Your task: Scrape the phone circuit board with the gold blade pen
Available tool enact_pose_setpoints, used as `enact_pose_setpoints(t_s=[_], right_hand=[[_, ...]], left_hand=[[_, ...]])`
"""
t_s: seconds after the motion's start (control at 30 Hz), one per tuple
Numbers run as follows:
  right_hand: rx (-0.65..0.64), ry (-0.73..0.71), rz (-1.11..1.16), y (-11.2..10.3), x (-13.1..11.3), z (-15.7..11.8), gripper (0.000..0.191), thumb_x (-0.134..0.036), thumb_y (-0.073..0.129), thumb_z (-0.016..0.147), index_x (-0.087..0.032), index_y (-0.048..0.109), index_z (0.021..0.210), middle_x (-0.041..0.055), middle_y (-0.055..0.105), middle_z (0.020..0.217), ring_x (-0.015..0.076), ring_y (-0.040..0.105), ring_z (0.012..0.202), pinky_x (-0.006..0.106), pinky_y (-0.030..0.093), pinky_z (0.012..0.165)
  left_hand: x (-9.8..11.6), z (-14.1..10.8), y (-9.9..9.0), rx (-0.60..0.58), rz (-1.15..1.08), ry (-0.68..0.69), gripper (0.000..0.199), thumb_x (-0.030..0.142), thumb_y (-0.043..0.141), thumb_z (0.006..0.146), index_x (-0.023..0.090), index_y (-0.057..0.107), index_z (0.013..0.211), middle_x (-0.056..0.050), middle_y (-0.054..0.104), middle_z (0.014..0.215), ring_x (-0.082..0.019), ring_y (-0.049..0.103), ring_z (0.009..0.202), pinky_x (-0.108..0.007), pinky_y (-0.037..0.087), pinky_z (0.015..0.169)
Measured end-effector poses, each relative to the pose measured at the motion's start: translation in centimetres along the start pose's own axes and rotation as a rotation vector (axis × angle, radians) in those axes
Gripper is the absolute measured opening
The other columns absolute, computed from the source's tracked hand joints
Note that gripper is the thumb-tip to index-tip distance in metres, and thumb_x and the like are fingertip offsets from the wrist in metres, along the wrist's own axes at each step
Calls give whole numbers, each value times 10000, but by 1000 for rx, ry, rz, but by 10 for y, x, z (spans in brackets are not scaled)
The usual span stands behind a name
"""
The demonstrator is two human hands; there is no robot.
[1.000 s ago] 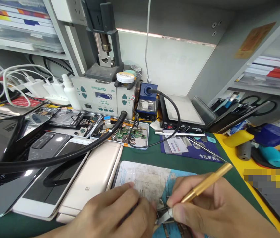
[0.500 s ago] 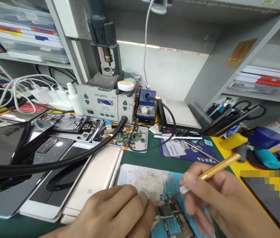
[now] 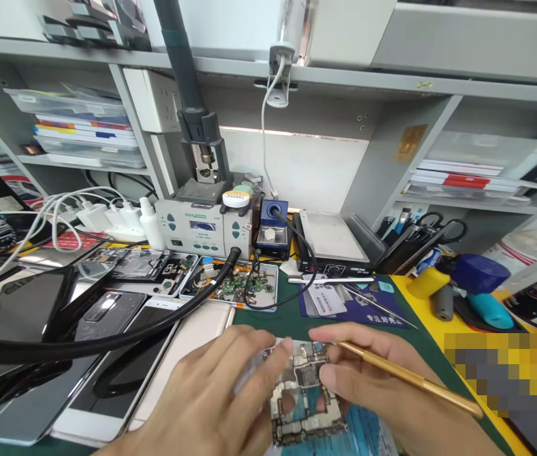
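Circuit board [image 3: 304,396] pinched between my two hands, lifted just above the blue mat [image 3: 368,437] at the near edge of the desk [image 3: 292,320]. My left hand [image 3: 211,399] grips the board's left side, fingertips [image 3: 285,347] on its upper corner. My right hand [image 3: 382,386] clamps the right side with thumb and forefinger while a brass-coloured tool [image 3: 411,379] lies slanted across its fingers, handle toward the right edge of the desk. Just left of the hands, a gold phone [image 3: 187,342] lies face down beside other phones. Farther back, a tray of small parts [image 3: 244,288] sits in front of a grey control box [image 3: 199,225]; a black hose [image 3: 107,339] runs from it toward the left edge. A blue card mat [image 3: 344,297] lies right of the tray
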State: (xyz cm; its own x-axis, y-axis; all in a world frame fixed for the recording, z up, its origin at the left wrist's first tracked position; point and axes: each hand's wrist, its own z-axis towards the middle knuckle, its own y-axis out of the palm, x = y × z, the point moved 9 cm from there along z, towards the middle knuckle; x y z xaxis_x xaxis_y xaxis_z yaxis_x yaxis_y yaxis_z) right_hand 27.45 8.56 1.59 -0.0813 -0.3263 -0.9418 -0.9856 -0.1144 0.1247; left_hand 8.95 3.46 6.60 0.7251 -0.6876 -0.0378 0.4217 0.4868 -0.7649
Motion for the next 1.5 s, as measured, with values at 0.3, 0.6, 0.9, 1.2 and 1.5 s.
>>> enact_pose_setpoints(t_s=[0.3,0.6,0.9,1.2,1.5], right_hand=[[29,-56,-136,-17,4,5,410,-496,979,843,-273,875,1172,-3,685,944,136,653,704,261,573,653],[152,-382,-341,-34,-34,0,419,-603,782,1030,-326,833,1341,64,856,956,211,820,824,273,699,755],[-129,-171,-263,-13,-13,-1,257,-537,891,962,-282,916,955,50,815,890,121,705,663,130,535,515],[-53,-312,-478,-13,-28,-5,277,-572,835,986,-314,926,945,33,824,883,158,724,717,178,624,643],[-97,-312,-446,-6,-23,-3,116,-469,899,944,-355,915,959,29,859,924,196,811,821,202,671,727]], left_hand=[[-15,3,10,-90,-233,-135,694,374,863,856,185,629,1481,-122,769,1366,-313,763,1243,-420,674,1083],[-13,8,15,-124,-293,-57,519,408,864,856,151,750,1293,-78,802,1130,-296,769,1096,-491,593,1153],[-17,2,21,-169,-381,-147,483,495,828,907,217,723,1288,-81,784,1153,-306,726,1043,-482,608,1017],[-22,-10,40,-203,-609,-204,490,335,925,796,258,646,1191,-10,676,1079,-268,601,1025,-515,493,1089],[-21,-8,42,-197,-652,-225,497,325,916,790,283,643,1203,-1,670,1086,-269,590,1029,-511,475,1083]])
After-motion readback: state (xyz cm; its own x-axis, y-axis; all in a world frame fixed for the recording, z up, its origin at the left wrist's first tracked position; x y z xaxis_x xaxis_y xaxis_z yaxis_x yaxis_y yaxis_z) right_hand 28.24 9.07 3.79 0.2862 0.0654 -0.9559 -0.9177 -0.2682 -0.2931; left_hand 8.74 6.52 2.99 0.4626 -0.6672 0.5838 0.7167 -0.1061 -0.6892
